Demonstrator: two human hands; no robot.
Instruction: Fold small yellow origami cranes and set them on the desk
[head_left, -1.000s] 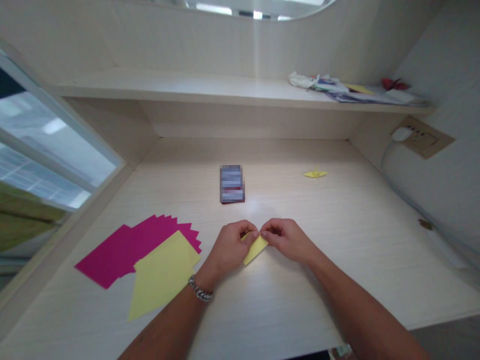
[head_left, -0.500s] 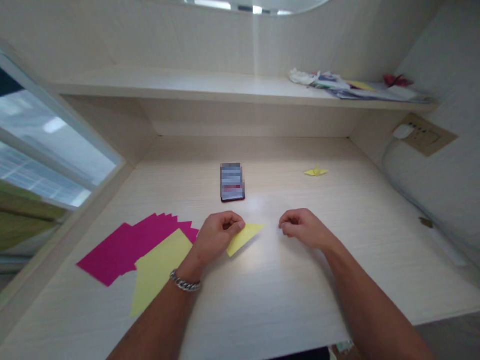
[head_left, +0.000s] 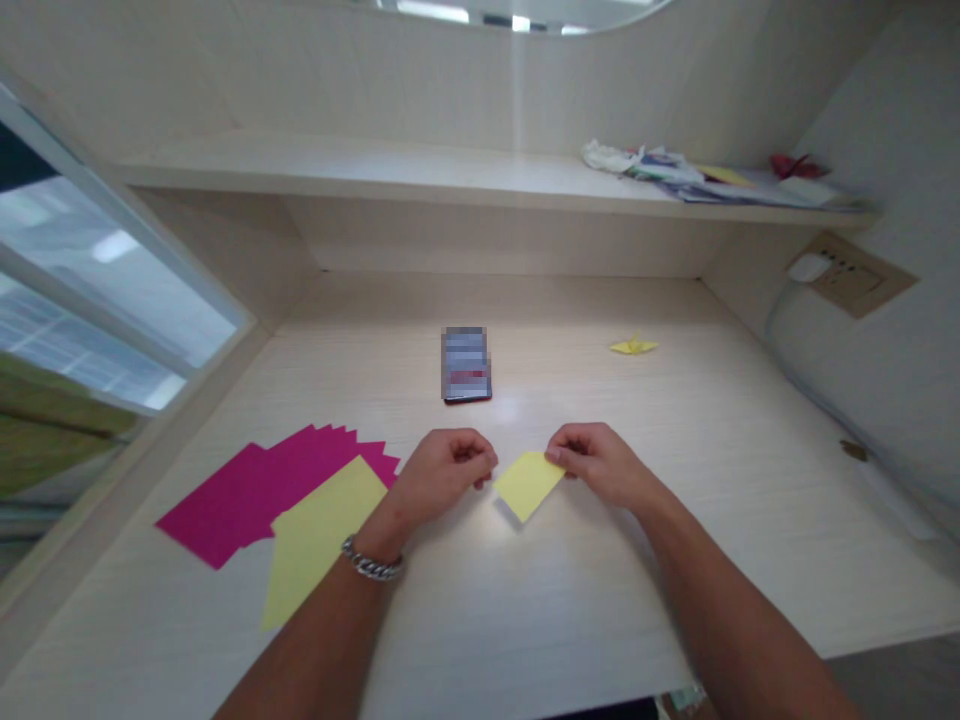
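Note:
A small folded piece of yellow origami paper (head_left: 528, 487) is pinched at its upper right corner by my right hand (head_left: 598, 464). It looks roughly diamond-shaped, with one corner pointing toward me. Just left of it is my left hand (head_left: 454, 468), its fingers curled closed by the paper's left corner, with nothing visible in them. A silver bracelet circles that wrist. Beneath and beside my left forearm lies a larger flat yellow sheet (head_left: 319, 545), overlapping a fan of magenta sheets (head_left: 247, 500).
Behind my hands a phone (head_left: 466, 366) lies on the desk. A folded yellow paper crane (head_left: 634, 346) sits at the back right. Papers (head_left: 697, 180) are piled on the shelf above. A cable (head_left: 799, 370) runs from the right wall socket.
The small folded paper has passed from my left hand to my right and shifted right. Its visible shape went from a triangle to a diamond. My left fingers have let go.

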